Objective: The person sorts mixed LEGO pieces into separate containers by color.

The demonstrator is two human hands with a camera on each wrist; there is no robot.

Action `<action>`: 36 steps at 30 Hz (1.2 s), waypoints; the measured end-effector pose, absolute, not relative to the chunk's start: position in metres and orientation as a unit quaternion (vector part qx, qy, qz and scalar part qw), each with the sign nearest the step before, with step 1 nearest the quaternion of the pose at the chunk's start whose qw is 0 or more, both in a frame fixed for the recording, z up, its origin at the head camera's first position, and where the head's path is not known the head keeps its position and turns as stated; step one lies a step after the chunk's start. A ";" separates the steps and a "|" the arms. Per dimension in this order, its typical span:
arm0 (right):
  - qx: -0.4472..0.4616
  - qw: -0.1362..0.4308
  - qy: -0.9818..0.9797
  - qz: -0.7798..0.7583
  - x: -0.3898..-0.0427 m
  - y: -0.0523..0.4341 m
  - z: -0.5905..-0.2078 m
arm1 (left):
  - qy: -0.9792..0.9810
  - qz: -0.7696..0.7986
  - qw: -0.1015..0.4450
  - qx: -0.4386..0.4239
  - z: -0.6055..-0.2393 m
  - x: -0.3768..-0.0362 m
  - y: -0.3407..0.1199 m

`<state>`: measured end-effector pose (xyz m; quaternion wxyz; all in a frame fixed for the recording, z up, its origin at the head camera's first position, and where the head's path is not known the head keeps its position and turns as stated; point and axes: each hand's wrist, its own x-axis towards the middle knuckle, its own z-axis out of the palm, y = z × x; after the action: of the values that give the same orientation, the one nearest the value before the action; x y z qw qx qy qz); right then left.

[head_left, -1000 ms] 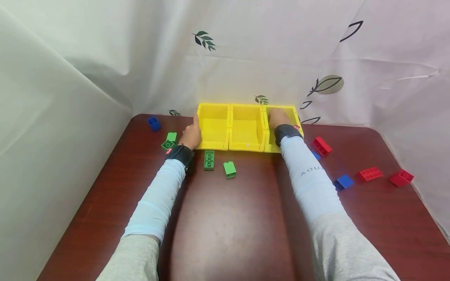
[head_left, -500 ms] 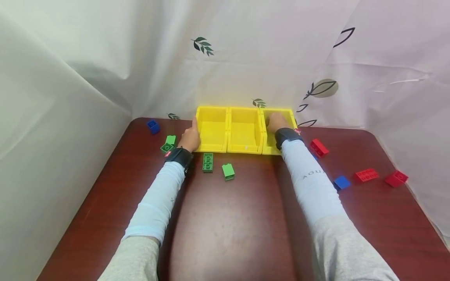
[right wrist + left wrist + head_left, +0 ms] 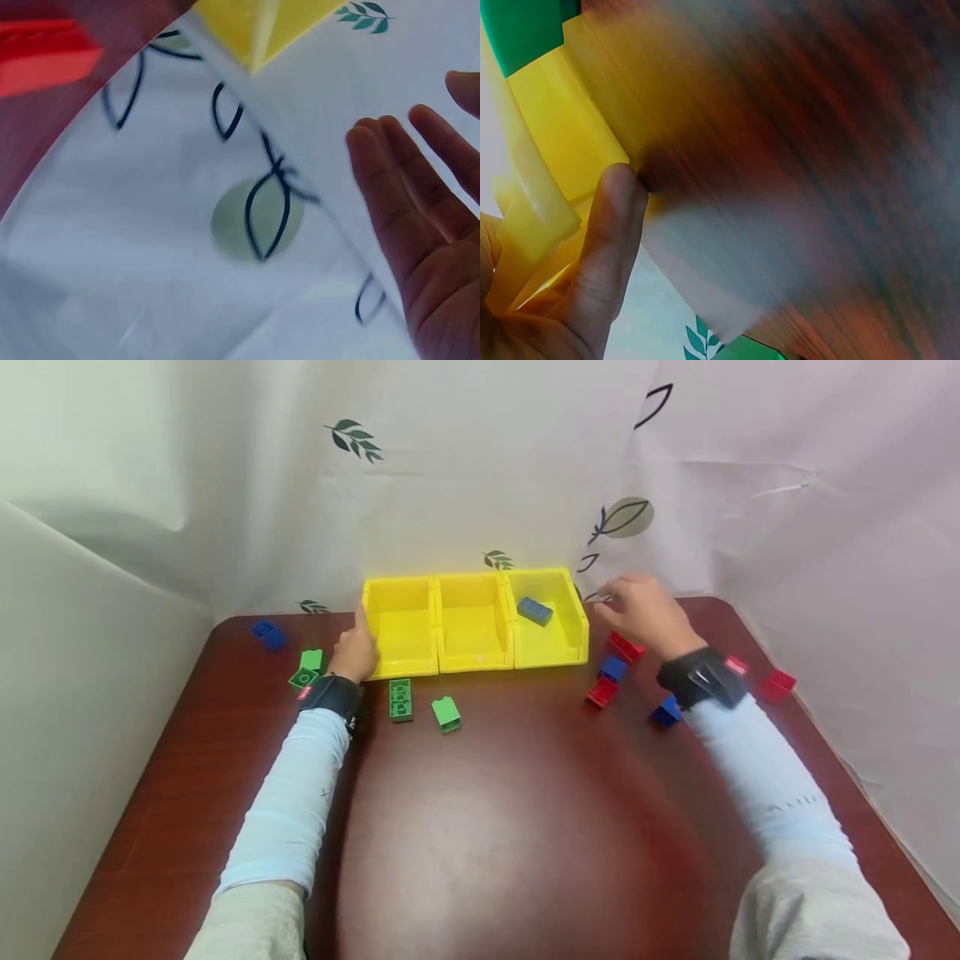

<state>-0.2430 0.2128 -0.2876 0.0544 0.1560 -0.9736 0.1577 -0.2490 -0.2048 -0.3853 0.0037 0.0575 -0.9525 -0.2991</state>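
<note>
Three yellow bins stand side by side against the curtain. My left hand (image 3: 355, 652) grips the near left side of the left bin (image 3: 405, 631), one finger straight along its outer wall. In the left wrist view the yellow wall (image 3: 551, 135) passes between that finger and the thumb. A greyish-blue toy brick (image 3: 534, 611) lies in the right bin (image 3: 564, 647). To the right of that bin, my right hand (image 3: 648, 614) is raised above the table with nothing in it. Its fingers (image 3: 390, 187) are extended in the right wrist view. Beneath it lies a red brick (image 3: 626, 647).
Nearby are another blue brick (image 3: 612, 668) and a red brick (image 3: 602, 692). Further right lie a blue brick (image 3: 667, 712) and a red brick (image 3: 778, 685). Several green bricks (image 3: 401, 700) lie left and in front of the bins, with a blue brick (image 3: 268, 635) at far left.
My right hand has come out of the right bin and moved right, leaving the blue brick visible there. The left hand stays at the left bin. The head view has turned rightward.
</note>
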 end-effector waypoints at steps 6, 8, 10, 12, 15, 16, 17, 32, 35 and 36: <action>0.126 0.036 -0.982 0.138 -0.199 0.245 -0.305 | -0.959 -0.277 0.017 0.060 -0.375 -0.246 -0.222; 0.124 0.030 -0.983 0.131 -0.191 0.255 -0.316 | -0.959 -0.275 0.017 0.063 -0.374 -0.245 -0.225; 0.120 0.016 -0.985 0.123 -0.185 0.263 -0.328 | -0.959 -0.275 0.016 0.066 -0.374 -0.244 -0.227; 0.112 -0.002 -0.987 0.116 -0.179 0.270 -0.340 | -0.960 -0.272 0.015 0.066 -0.376 -0.244 -0.227; 0.091 -0.035 -0.989 0.114 -0.173 0.279 -0.354 | -0.960 -0.273 0.010 0.068 -0.379 -0.244 -0.226; 0.084 -0.043 -0.989 0.116 -0.171 0.282 -0.358 | -0.960 -0.273 0.009 0.068 -0.380 -0.244 -0.225; 0.078 -0.047 -0.989 0.116 -0.169 0.285 -0.362 | -0.960 -0.273 0.009 0.069 -0.380 -0.244 -0.224; 0.086 0.046 -0.986 0.136 -0.145 0.302 -0.396 | -0.955 -0.291 0.016 0.052 -0.390 -0.254 -0.208; 0.097 0.067 -0.984 0.136 -0.143 0.302 -0.397 | -0.955 -0.293 0.013 0.055 -0.388 -0.253 -0.207; 0.100 0.070 -0.983 0.136 -0.144 0.301 -0.397 | -0.954 -0.294 0.012 0.057 -0.387 -0.252 -0.207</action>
<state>-0.1436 0.3015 -0.3966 0.0698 0.1000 -0.9831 0.1362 -0.2516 -0.2071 -0.3869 0.0121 0.0572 -0.9539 -0.2943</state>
